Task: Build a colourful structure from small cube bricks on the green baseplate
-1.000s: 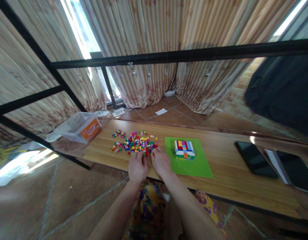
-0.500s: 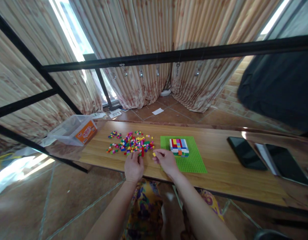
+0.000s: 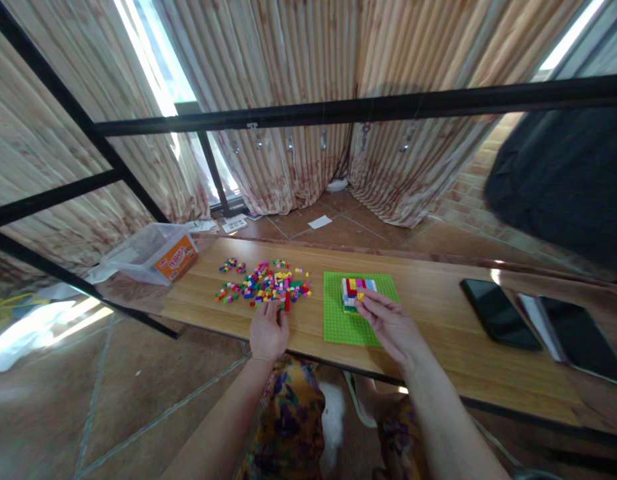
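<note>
A brick model under assembly on a wooden worktop. The right hand pinches a small yellow brick between thumb and fingertips, holding it in front of the model's near side; whether brick and model touch cannot be told from this angle. The left hand lies palm down toward the worktop's near edge, its fingertips at the near side of the loose bricks; whether they grip anything is hidden, though a red brick lies just beside them. The block model stands on the far half of a green baseplate, whose near edge lies close to the near edge of the worktop. White courses form its visible side, with red, yellow and blue pieces showing on top; the right hand covers part of it. As for progress, the model appears well begun: several courses are joined, while the yellow brick seems not yet set. Many bricks remain unjoined in a scatter left of the baseplate, and how many belong to the model cannot be judged. A clear plastic box with an orange label stands by the worktop's far-left corner. A dark flat device lies toward the right end.
</note>
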Motion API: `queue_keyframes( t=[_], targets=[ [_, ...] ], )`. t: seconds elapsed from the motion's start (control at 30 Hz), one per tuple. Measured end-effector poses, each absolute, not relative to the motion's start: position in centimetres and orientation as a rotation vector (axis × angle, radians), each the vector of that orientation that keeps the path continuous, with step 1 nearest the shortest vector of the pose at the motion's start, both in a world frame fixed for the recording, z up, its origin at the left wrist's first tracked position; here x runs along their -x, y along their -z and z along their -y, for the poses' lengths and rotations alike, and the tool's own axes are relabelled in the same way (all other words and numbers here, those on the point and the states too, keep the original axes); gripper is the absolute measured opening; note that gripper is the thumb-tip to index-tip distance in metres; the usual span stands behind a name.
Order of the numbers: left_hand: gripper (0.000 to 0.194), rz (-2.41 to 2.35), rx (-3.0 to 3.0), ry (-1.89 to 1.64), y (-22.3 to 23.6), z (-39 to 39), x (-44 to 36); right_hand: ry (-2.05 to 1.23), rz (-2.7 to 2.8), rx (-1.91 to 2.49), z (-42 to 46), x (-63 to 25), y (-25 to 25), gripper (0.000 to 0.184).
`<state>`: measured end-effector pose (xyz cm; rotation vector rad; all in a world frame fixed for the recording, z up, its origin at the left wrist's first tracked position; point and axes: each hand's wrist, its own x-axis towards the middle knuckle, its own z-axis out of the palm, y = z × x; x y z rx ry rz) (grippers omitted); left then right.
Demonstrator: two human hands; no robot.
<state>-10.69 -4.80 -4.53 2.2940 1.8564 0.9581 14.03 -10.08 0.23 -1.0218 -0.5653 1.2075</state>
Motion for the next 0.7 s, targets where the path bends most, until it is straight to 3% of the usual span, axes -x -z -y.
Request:
queue_keyframes(
  t=[0.17, 0.4, 0.7],
  targets=[
    [0.021, -1.864, -2.290, -0.936, 4.5, 4.9, 10.6, -0.815, 0.840, 1.359, 10.6, -17.4, 1.7, 0.029],
    [0.022, -1.876, -2.297, -0.933, 4.5, 4.9, 10.6, -0.548, 1.269, 1.589, 11.5, -19.8, 2.7, 0.024],
    [0.022, -1.882, -2.301, -0.885, 4.4, 4.9, 10.5, -0.473, 1.402, 1.656, 11.3, -18.8, 1.8, 0.025]
  ],
)
